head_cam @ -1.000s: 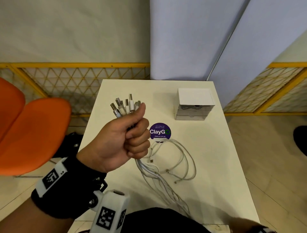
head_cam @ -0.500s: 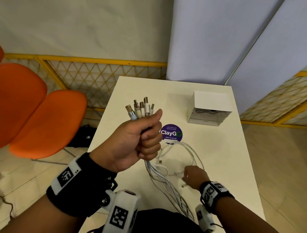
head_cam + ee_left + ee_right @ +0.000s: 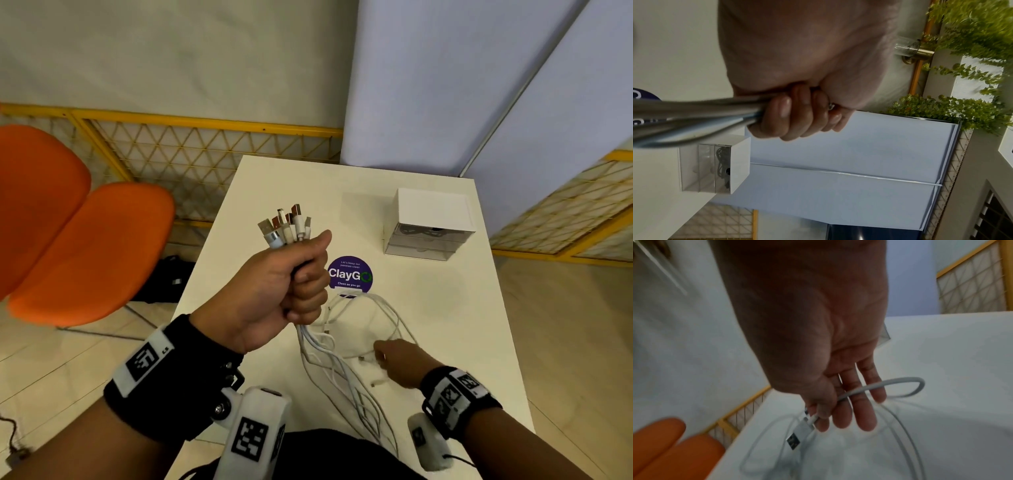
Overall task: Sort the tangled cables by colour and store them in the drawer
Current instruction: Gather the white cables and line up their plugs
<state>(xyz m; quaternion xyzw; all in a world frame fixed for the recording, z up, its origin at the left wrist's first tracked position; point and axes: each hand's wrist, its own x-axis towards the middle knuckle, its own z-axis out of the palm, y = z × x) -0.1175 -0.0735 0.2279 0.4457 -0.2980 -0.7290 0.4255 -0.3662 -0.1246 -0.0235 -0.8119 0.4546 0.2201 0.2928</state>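
My left hand [image 3: 291,291] is raised above the white table [image 3: 455,342] in a fist, gripping a bundle of white cables [image 3: 346,363] just below their USB plugs [image 3: 286,226], which stick up out of the fist. The cables [image 3: 694,116] trail down and loop on the table. Lower right, my right hand [image 3: 394,359] pinches the plug end of one white cable [image 3: 797,433] between thumb and forefinger, its other fingers straight. A small drawer unit [image 3: 430,226] with a white top and clear fronts stands at the back right, dark cables [image 3: 723,164] inside its top drawer.
A round purple ClayGo sticker [image 3: 349,275] lies mid-table behind the loops. Orange chairs [image 3: 85,246] stand to the left, a yellow lattice fence [image 3: 205,150] runs behind, and pale blue panels [image 3: 445,85] rise beyond the table's far edge.
My right hand came in from the lower right, reached the cable loops and took hold of a plug end. The left fist kept its grip on the bundle.
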